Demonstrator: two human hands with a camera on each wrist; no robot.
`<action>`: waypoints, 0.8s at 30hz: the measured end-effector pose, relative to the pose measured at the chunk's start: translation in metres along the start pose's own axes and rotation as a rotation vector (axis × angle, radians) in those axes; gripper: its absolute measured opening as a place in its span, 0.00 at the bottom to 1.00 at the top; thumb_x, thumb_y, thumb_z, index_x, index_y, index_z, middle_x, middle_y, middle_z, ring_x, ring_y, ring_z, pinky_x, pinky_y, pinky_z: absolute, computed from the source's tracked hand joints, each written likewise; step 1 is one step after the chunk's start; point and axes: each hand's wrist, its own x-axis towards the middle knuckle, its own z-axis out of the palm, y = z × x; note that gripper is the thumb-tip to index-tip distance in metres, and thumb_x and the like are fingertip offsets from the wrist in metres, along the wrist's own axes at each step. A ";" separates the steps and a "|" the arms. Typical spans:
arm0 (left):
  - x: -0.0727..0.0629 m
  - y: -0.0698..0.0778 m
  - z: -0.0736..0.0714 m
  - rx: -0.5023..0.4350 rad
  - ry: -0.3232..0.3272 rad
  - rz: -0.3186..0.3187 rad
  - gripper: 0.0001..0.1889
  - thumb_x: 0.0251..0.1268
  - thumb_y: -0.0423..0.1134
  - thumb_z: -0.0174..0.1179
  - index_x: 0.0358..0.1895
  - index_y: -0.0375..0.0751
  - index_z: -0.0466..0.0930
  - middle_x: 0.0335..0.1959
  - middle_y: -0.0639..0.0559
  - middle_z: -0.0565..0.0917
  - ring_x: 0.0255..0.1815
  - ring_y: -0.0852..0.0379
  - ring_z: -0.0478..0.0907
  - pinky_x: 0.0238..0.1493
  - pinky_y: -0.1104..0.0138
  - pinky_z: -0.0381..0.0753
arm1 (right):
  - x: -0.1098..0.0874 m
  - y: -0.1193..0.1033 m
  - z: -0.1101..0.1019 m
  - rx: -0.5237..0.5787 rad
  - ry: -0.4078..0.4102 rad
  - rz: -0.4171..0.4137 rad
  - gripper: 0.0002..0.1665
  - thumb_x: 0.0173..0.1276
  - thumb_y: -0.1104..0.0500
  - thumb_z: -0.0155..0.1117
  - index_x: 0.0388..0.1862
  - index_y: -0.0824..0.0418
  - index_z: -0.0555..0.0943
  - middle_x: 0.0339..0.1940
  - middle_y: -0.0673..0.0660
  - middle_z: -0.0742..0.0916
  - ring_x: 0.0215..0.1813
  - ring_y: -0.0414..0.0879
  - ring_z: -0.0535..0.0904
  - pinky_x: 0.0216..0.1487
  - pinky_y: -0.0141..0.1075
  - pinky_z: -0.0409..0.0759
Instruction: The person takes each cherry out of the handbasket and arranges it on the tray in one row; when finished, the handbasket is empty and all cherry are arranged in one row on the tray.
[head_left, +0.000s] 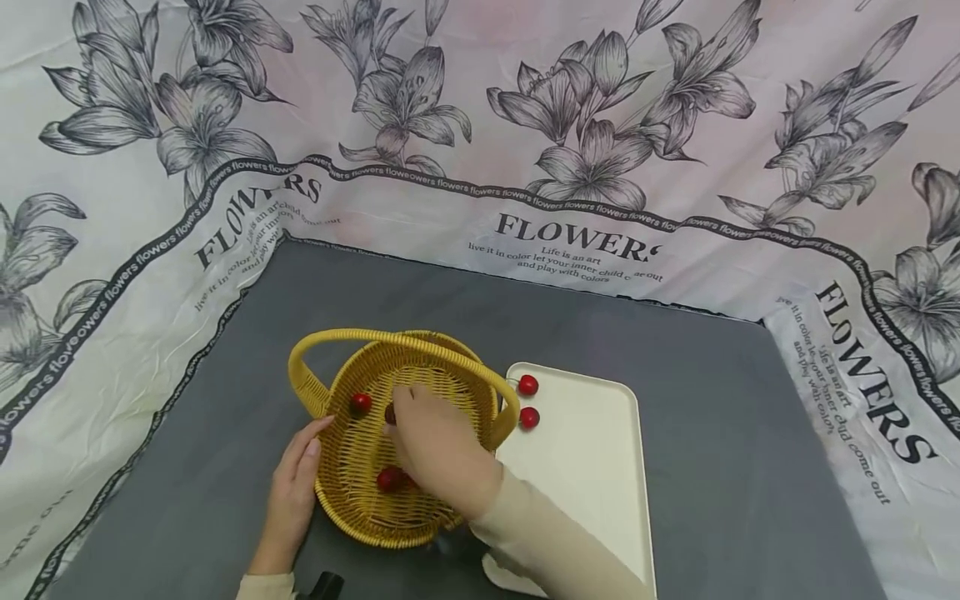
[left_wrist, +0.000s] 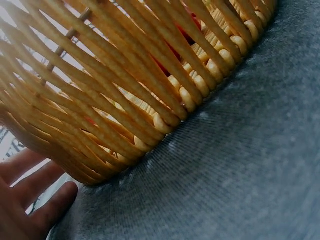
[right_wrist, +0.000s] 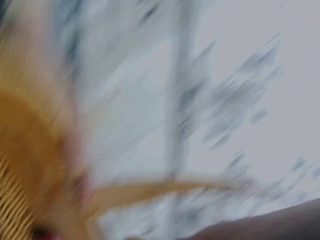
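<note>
A yellow woven basket (head_left: 352,521) with an arched handle stands on the grey cloth. My left hand (head_left: 295,479) rests against its left outer side, fingers fairly straight; in the left wrist view those fingers (left_wrist: 50,202) lie along the wicker wall. Reaching under the handle, my right hand (head_left: 442,450) is inside the basket and pinches a dark red cherry (head_left: 390,414), partly hidden by the fingers. Another cherry (head_left: 361,404) lies near the left inner wall, and a further cherry (head_left: 390,479) sits lower on the basket floor. The right wrist view is heavily blurred.
Right of the basket lies a cream rectangular tray (head_left: 585,467), partly under my right forearm. An upper cherry (head_left: 528,385) and a lower cherry (head_left: 529,417) rest near its far left corner. A flower-printed curtain (head_left: 420,200) borders the grey surface at the back and sides.
</note>
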 end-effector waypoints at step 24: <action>0.001 -0.002 0.001 0.017 -0.012 -0.021 0.19 0.79 0.34 0.37 0.66 0.39 0.69 0.60 0.68 0.71 0.65 0.72 0.63 0.61 0.82 0.59 | -0.123 0.163 0.048 0.419 0.291 0.088 0.23 0.55 0.69 0.72 0.51 0.63 0.79 0.40 0.52 0.80 0.33 0.37 0.74 0.28 0.27 0.75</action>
